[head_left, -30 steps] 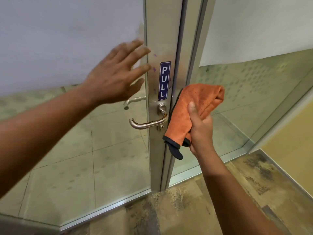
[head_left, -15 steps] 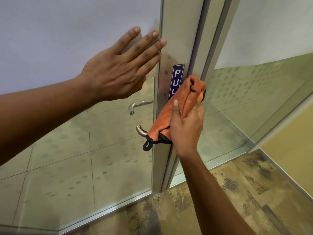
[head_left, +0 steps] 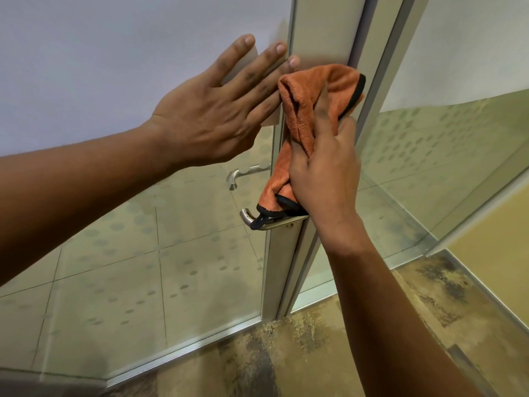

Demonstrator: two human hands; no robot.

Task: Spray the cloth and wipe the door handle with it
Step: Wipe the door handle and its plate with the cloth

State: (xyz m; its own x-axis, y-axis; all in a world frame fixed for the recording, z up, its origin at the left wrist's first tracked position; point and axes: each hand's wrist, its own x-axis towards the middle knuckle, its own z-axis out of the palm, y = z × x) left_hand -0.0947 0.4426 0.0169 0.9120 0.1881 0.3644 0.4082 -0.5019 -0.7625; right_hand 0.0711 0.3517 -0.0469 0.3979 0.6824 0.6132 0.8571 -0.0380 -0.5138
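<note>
My right hand [head_left: 323,170] grips an orange cloth [head_left: 303,110] with black edging and holds it against the metal door frame, just above the silver lever handle [head_left: 257,222]. The cloth's lower edge and black loop hang onto the handle. It covers the PULL sign. My left hand [head_left: 211,121] lies flat with straight fingers on the frosted glass door [head_left: 114,67], fingertips at the frame's edge, beside the cloth. A second handle [head_left: 243,174] shows through the glass on the far side. No spray bottle is in view.
The aluminium door stile [head_left: 282,276] runs down the middle. A fixed glass panel [head_left: 429,156] with dotted film stands to the right, and a yellow wall [head_left: 501,253] beyond it. Mottled brown floor [head_left: 315,353] lies below.
My right hand has carried the cloth up and left onto the door frame over the handle. My left hand has moved up and pressed flat on the glass. The view has come closer.
</note>
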